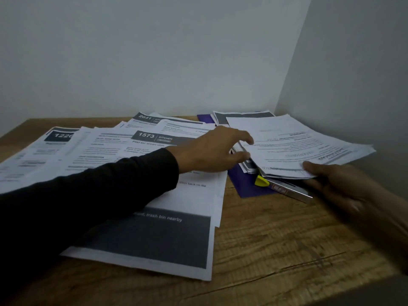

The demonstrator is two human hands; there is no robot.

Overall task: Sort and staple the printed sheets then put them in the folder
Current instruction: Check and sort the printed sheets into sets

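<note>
— Paper, thin and floppy: how is it held?
— The right hand (344, 184) pinches the near edge of a small stack of sheets (298, 144) at four o'clock, thumb on top. The left hand (212, 151), fingers loosely spread and gripping nothing, reaches toward its left edge.
— And outward?
— Beneath lie the stapler (284, 187) and the purple folder (245, 184); more printed sheets (114, 151) fan toward nine o'clock on the wooden table (276, 244).
— Advice?
— Sheets likely slide and sag; support both edges.
</note>
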